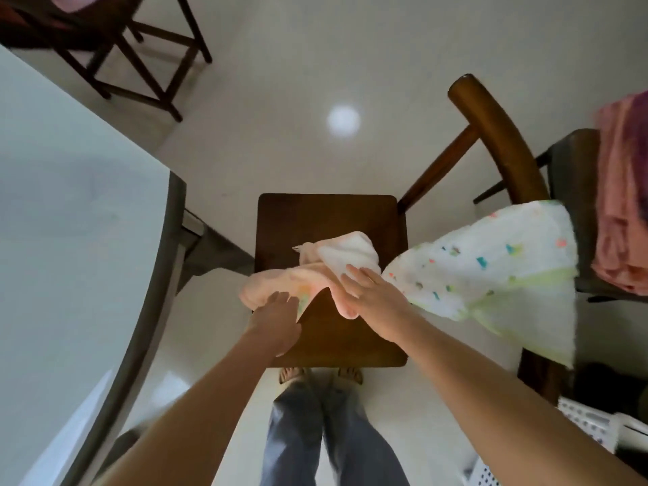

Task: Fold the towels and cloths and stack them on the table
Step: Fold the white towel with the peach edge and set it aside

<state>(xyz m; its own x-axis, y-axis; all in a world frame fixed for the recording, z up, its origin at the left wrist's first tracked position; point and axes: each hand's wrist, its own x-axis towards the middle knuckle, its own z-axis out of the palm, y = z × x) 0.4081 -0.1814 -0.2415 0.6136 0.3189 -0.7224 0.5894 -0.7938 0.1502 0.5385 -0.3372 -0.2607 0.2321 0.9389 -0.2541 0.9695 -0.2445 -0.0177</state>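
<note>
A small pale pink and white cloth (336,256) lies bunched over the seat of a dark wooden chair (328,215) straight in front of me. My left hand (277,319) grips the cloth's left end. My right hand (371,292) holds its right part, fingers spread over the folds. A white towel with coloured specks and a pale green border (491,271) hangs over the back of a chair to the right, just beside my right wrist. The white table (70,222) fills the left side, with nothing of the task on its visible part.
A pink cloth (622,212) is draped over another chair at the far right. A white perforated basket (589,426) sits at the lower right. A dark wooden chair (115,40) with something pink on it stands at the top left. My legs and feet are below the seat.
</note>
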